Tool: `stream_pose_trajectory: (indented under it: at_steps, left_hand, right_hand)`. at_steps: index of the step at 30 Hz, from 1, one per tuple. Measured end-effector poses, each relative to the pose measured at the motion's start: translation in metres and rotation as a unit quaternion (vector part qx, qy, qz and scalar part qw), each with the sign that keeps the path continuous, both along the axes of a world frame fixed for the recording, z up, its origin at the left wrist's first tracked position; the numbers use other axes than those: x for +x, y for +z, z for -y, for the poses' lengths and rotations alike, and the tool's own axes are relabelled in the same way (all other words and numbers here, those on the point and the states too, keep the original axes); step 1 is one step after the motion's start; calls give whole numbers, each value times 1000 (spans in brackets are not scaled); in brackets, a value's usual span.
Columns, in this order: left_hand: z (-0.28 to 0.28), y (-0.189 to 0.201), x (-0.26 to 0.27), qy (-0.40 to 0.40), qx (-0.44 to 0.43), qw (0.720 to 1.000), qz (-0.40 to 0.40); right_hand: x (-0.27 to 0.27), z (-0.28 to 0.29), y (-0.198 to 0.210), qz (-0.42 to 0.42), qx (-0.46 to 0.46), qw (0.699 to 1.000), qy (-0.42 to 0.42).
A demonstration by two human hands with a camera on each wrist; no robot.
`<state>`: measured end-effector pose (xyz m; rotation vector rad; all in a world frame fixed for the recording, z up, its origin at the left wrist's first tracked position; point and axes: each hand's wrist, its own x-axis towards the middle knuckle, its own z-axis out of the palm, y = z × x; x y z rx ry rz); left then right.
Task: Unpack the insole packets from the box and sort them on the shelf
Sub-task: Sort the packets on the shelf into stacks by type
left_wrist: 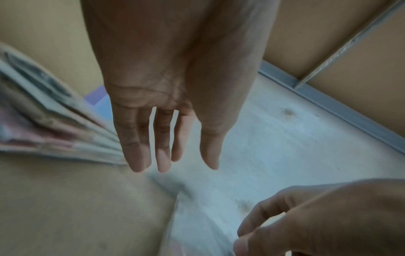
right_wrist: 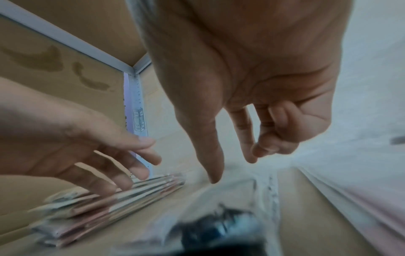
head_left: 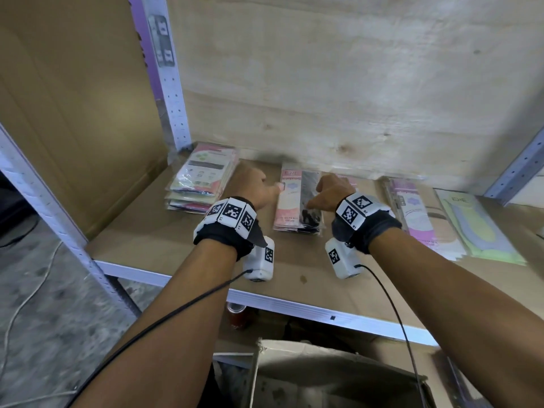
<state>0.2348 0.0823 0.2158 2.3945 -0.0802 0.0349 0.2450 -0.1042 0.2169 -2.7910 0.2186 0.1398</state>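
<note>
Both hands hover over the middle stack of pink-and-black insole packets [head_left: 297, 201] on the shelf board [head_left: 164, 245]. My left hand [head_left: 259, 184] is at the stack's left edge; in the left wrist view this left hand [left_wrist: 175, 166] has straight fingers and holds nothing. My right hand [head_left: 323, 192] is just above the stack's right side. In the right wrist view this right hand [right_wrist: 232, 170] has thumb and index extended, the other fingers loosely curled, and is empty. The packet below it [right_wrist: 208, 230] is blurred. The cardboard box [head_left: 323, 378] sits below the shelf.
A taller stack of pink-and-green packets [head_left: 203, 178] lies in the back left corner by the perforated upright [head_left: 173, 92]. Purple packets [head_left: 412, 213] and yellow-green insole packets [head_left: 477, 228] lie to the right. A red can [head_left: 237, 316] stands under the shelf rail [head_left: 294, 307].
</note>
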Motion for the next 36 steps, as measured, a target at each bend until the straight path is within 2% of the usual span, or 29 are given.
stream_pose_trajectory:
  at_steps: [3,6,9,13,17,23,27,30,32,34,36]
  left_hand:
    - [-26,12,2,74,-14,996,55]
    - [-54,14,5,120,5,989,87]
    - [-84,11,7,156,57,981,96]
    - [-117,4,12,163,58,985,23]
    - [-127,-1,13,145,60,987,-18]
    - [-118,4,9,151,74,986,7]
    - [-113,7,7,158,52,986,3]
    - [-108,10,7,163,-1,987,-14]
    - [-101,11,7,148,-104,983,-43]
    - [-89,15,4,132,-269,951,-81]
    - [-78,21,-2,126,-387,907,-110]
  right_hand:
    - [8,-14,15,41,15,998,52]
    - [13,-40,23,37,124,984,121]
    - [18,-75,19,17,221,965,142]
    - [20,-115,9,-27,358,927,114]
    - [21,-139,-1,-41,440,893,81]
    - [26,-137,-12,-43,498,866,18]
    - [22,-119,-7,-79,503,861,3]
    - [11,-103,3,-62,504,861,12]
    - [1,-92,12,-30,501,864,32]
    - [-10,-80,23,20,492,868,64]
    - [-24,-69,35,77,480,866,119]
